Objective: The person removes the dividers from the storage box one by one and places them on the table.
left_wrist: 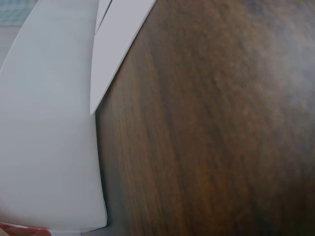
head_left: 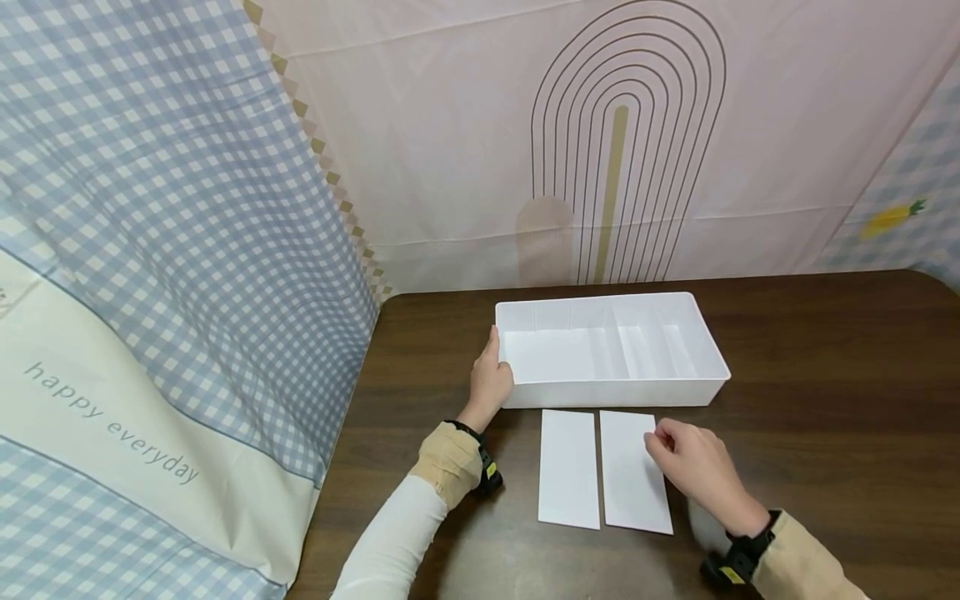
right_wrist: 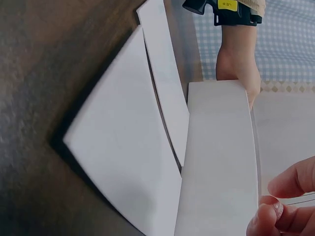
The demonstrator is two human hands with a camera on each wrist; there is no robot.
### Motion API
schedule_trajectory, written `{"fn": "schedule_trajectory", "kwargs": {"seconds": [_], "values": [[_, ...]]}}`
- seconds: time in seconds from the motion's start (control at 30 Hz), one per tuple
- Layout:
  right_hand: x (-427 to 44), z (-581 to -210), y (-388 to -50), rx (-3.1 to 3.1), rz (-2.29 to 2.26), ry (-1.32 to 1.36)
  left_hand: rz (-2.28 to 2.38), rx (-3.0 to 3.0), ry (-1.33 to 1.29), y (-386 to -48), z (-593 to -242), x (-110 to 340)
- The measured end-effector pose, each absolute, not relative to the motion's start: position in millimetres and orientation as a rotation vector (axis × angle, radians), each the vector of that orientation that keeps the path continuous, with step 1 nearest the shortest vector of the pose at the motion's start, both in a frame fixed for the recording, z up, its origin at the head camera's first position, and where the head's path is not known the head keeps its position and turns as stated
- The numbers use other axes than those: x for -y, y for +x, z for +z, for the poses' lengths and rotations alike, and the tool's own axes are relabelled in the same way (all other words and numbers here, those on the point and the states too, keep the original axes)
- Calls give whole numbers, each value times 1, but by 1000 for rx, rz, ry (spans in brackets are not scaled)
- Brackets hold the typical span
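White plastic, smooth and plain: that's the tray, a long rectangular box running from the left hand across to beyond the right hand's fingertips. Left hand is holding its near left corner, thumb by the rim and a finger laid along the end wall. Inside you get a divider right of the middle and some shallow ridges, all the same white.

Right hand sits well apart from the left, on the near side of the tray. Its fingers are curled in, thumb close to the fingertips, and I can't see anything between them. It's over the right edge of the right panel, a flat white rectangle. The matching left panel lies next to it with a thin gap, between the two hands. Both are just beside the tray's near wall; can't tell if they touch it.

Each wrist has a black camera, left wrist camera and right wrist camera, with yellow stickers whose print is too small to read.

Under it all: dark wood-grain table. Left of the left hand hangs blue-and-white checked cloth reading "happy everyday" in grey. Beyond both hands, pale pink cloth with nested arch lines.
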State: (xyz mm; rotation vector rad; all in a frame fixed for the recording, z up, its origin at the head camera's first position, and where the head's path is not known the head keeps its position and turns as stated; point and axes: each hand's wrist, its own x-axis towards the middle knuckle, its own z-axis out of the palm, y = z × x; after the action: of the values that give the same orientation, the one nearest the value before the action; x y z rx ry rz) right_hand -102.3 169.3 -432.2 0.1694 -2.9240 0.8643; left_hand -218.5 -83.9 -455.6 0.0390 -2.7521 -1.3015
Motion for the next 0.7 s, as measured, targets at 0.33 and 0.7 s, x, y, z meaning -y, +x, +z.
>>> {"fn": "schedule_trajectory", "kwargs": {"seconds": [0.33, 0.7], "values": [[-171, -428, -108, 2896, 845, 191, -1310, 2746, 45, -219, -455, 84], [-171, -429, -112, 2884, 846, 202, -1292, 2760, 48, -217, -453, 84]]}}
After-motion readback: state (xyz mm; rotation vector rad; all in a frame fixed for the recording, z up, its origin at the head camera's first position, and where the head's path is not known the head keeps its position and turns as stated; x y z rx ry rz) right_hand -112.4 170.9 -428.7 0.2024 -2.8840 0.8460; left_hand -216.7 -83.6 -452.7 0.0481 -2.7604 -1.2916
